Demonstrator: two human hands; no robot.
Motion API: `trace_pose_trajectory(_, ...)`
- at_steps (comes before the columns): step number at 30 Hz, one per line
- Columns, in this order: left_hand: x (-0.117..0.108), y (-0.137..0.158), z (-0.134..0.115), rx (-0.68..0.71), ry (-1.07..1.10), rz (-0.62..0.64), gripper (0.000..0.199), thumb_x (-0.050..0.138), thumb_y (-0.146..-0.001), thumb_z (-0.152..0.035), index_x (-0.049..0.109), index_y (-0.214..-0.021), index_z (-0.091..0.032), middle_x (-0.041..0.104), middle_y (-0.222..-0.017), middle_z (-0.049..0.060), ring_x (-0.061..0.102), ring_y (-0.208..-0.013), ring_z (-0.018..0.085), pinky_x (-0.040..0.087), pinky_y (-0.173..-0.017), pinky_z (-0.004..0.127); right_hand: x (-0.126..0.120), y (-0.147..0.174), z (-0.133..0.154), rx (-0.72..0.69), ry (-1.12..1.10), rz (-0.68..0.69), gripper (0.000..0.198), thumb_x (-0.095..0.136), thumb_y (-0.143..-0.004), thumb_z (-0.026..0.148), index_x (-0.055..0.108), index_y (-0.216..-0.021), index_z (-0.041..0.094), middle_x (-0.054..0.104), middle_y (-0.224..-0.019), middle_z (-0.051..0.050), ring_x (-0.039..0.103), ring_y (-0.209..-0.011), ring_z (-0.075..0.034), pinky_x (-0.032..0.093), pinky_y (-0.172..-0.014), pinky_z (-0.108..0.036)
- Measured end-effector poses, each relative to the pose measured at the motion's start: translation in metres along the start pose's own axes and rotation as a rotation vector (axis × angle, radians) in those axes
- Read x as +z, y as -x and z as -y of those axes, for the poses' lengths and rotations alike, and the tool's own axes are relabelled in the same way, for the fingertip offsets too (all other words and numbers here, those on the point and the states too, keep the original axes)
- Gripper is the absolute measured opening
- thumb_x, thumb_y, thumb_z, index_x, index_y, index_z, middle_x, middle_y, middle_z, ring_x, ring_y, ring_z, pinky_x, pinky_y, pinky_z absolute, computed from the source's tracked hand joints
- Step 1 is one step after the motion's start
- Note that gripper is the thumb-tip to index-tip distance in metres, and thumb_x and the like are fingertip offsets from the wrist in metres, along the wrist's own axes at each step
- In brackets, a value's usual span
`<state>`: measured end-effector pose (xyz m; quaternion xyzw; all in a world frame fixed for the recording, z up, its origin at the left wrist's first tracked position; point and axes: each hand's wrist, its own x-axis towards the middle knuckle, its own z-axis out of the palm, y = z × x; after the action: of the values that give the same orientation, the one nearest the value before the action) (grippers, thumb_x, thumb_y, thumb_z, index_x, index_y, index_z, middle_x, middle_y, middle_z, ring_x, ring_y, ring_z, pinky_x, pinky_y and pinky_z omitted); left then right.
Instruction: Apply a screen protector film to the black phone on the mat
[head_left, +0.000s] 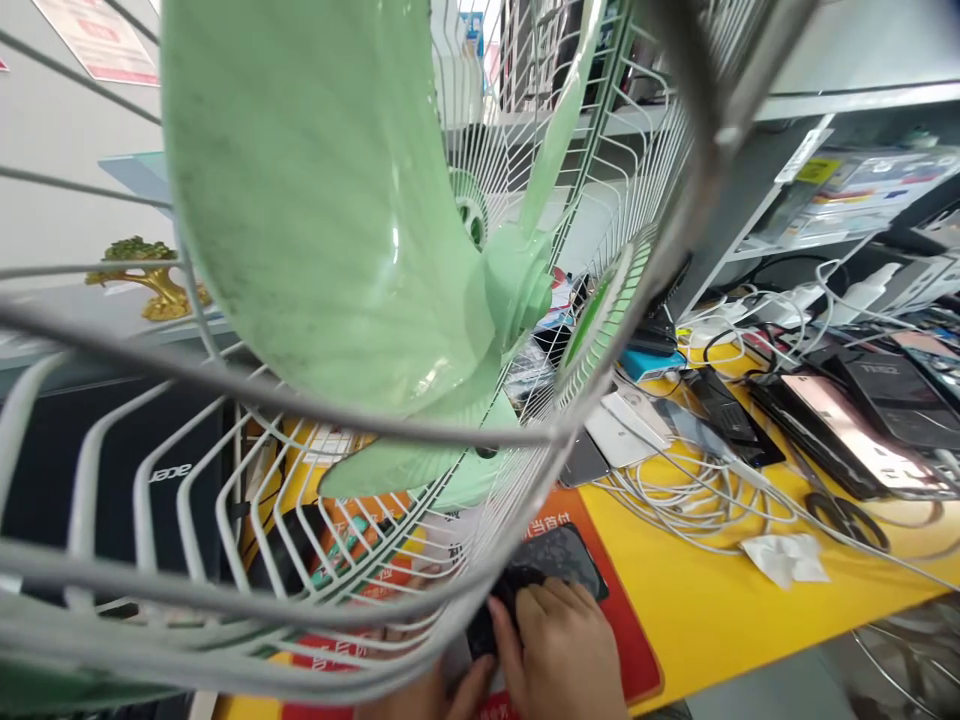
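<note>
My right hand (pixel 562 645) rests low in the view with its fingers curled around a black object (pixel 482 630) whose kind I cannot make out. The thumb of my left hand (pixel 469 690) lies against the lower edge of the same object; the rest of that hand is largely hidden behind the fan's wire cage. Beyond my right hand's knuckles, a dark phone-like device (pixel 566 560) lies on a red printed mat (pixel 634 660).
A green-bladed fan (pixel 300 200) in a wire cage fills the near left. On the yellow table (pixel 675 600) are coiled white cables (pixel 697 500), scissors (pixel 847 520), a crumpled tissue (pixel 785 558) and several phones (pixel 870 420). An Acer laptop (pixel 112 470) stands behind the cage.
</note>
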<state>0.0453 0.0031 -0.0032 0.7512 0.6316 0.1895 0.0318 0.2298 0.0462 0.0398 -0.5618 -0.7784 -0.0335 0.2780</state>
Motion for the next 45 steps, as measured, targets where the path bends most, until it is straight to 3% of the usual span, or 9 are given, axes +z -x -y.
trace_pose_trajectory(2, 0.000, 0.000, -0.001, 0.002, -0.003, -0.007, 0.073, 0.064, -0.085, -0.037, 0.038, -0.153, -0.035, 0.063, -0.141, 0.004, 0.053, -0.131, 0.033, 0.046, -0.105, 0.051, 0.000, 0.000, 0.001, 0.005, -0.015, 0.013, 0.053, 0.028, -0.107, 0.030, 0.052, -0.060, 0.025, 0.060, -0.055, -0.001, 0.056, -0.054, -0.018, 0.030, -0.064, -0.035)
trace_pose_trajectory(8, -0.009, -0.006, 0.008, 0.090, -0.042, 0.048, 0.070, 0.066, -0.086, -0.043, 0.041, -0.151, -0.035, 0.064, -0.140, 0.004, 0.058, -0.128, 0.032, 0.051, -0.100, 0.047, -0.023, 0.000, -0.057, 0.142, 0.200, 0.031, 0.051, 0.038, -0.106, 0.043, 0.048, -0.058, 0.026, 0.059, -0.054, -0.003, 0.056, -0.051, -0.019, 0.030, -0.059, -0.034)
trace_pose_trajectory(12, -0.013, -0.010, 0.007, 0.144, -0.075, 0.078, 0.068, 0.060, -0.091, -0.038, 0.035, -0.153, -0.028, 0.061, -0.145, 0.004, 0.058, -0.130, 0.027, 0.053, -0.099, 0.043, -0.008, 0.003, -0.022, 0.095, 0.050, 0.024, 0.045, 0.040, -0.104, 0.033, 0.052, -0.062, 0.025, 0.061, -0.057, -0.002, 0.057, -0.055, -0.019, 0.030, -0.064, -0.035)
trace_pose_trajectory(16, -0.012, -0.009, 0.004, 0.115, -0.091, 0.079, 0.067, 0.057, -0.090, -0.032, 0.034, -0.152, -0.025, 0.062, -0.144, 0.004, 0.058, -0.131, 0.028, 0.053, -0.100, 0.047, 0.004, 0.004, 0.011, 0.016, -0.103, 0.002, 0.043, 0.039, -0.101, 0.025, 0.055, -0.061, 0.024, 0.061, -0.057, -0.001, 0.056, -0.057, -0.019, 0.029, -0.067, -0.036)
trace_pose_trajectory(22, -0.020, -0.010, 0.009, 0.169, -0.012, 0.130, 0.073, 0.058, -0.089, -0.034, 0.028, -0.156, -0.026, 0.057, -0.149, 0.006, 0.053, -0.136, 0.028, 0.052, -0.104, 0.049, -0.016, 0.003, -0.022, 0.066, 0.011, 0.088, 0.042, 0.046, -0.100, 0.030, 0.053, -0.059, 0.024, 0.061, -0.056, -0.002, 0.056, -0.054, -0.019, 0.028, -0.066, -0.035)
trace_pose_trajectory(29, -0.020, -0.008, 0.000, 0.051, 0.049, 0.071, 0.070, 0.051, -0.094, -0.030, 0.025, -0.158, -0.031, 0.046, -0.156, 0.010, 0.045, -0.143, 0.032, 0.045, -0.110, 0.056, -0.001, 0.007, 0.011, -0.024, -0.149, 0.114, 0.026, 0.053, -0.089, 0.020, 0.057, -0.063, 0.023, 0.064, -0.059, 0.001, 0.057, -0.058, -0.017, 0.028, -0.069, -0.035)
trace_pose_trajectory(38, -0.015, -0.004, 0.005, 0.081, 0.004, 0.121, 0.075, 0.052, -0.096, -0.035, 0.015, -0.161, -0.031, 0.041, -0.160, 0.012, 0.041, -0.145, 0.035, 0.048, -0.106, 0.058, -0.005, 0.007, 0.002, 0.000, -0.101, 0.087, 0.031, 0.052, -0.092, 0.022, 0.056, -0.061, 0.023, 0.063, -0.058, -0.001, 0.056, -0.057, -0.017, 0.028, -0.068, -0.035)
trace_pose_trajectory(41, -0.015, -0.004, 0.001, 0.046, -0.014, 0.073, 0.070, 0.048, -0.097, -0.032, 0.017, -0.160, -0.030, 0.040, -0.160, 0.012, 0.039, -0.146, 0.033, 0.046, -0.109, 0.057, -0.004, 0.010, 0.005, -0.032, -0.132, 0.147, 0.027, 0.056, -0.088, 0.022, 0.057, -0.061, 0.023, 0.064, -0.058, 0.000, 0.056, -0.056, -0.016, 0.029, -0.068, -0.034)
trace_pose_trajectory(45, -0.019, -0.007, 0.002, 0.114, -0.026, 0.124, 0.076, 0.050, -0.097, -0.037, 0.010, -0.161, -0.029, 0.044, -0.158, 0.013, 0.045, -0.143, 0.032, 0.051, -0.105, 0.054, -0.011, 0.006, -0.012, -0.025, -0.050, 0.225, 0.030, 0.057, -0.092, 0.027, 0.058, -0.061, 0.023, 0.065, -0.059, -0.001, 0.058, -0.055, -0.018, 0.030, -0.066, -0.035)
